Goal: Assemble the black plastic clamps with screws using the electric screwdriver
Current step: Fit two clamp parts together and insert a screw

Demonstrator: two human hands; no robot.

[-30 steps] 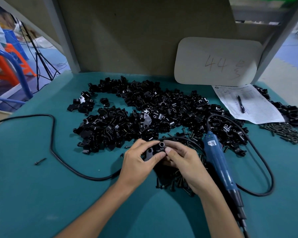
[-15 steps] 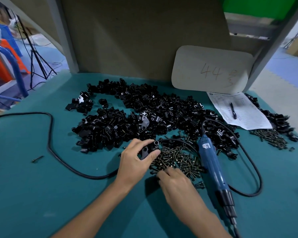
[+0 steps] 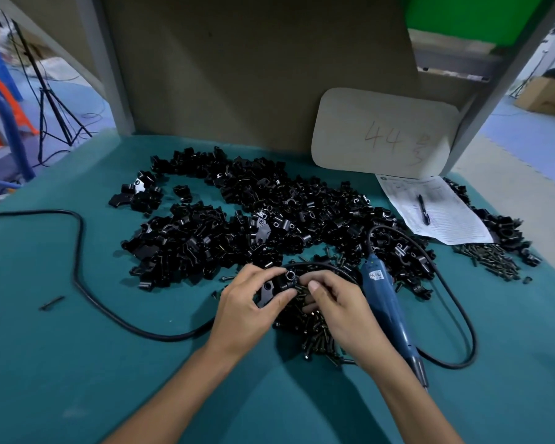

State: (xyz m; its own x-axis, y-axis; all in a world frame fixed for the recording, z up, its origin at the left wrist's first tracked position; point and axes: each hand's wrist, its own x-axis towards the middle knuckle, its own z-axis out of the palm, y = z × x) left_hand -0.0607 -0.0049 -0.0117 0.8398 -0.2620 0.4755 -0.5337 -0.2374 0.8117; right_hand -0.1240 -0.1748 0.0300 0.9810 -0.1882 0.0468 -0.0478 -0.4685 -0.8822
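Left hand (image 3: pixel 247 312) grips clamp (image 3: pixel 281 285) just above worktop (image 3: pixel 77 363), near black heap (image 3: pixel 237 225) | right hand (image 3: pixel 337 307), back from screw pile (image 3: pixel 314 334), pinches apparent screw (image 3: pixel 299 288) beside clamp | screwdriver (image 3: pixel 385 302) lies unheld at right | judged: screw insertion next, driving pending.

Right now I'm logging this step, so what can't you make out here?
Head view:
- Whether the right hand pinches a screw: its curled fingers and the dark screw pile mask it.
- Lower part of the black plastic clamp: covered by the left hand.
- Print on the paper sheet: too small.
- Black cable: cut off at left edge.
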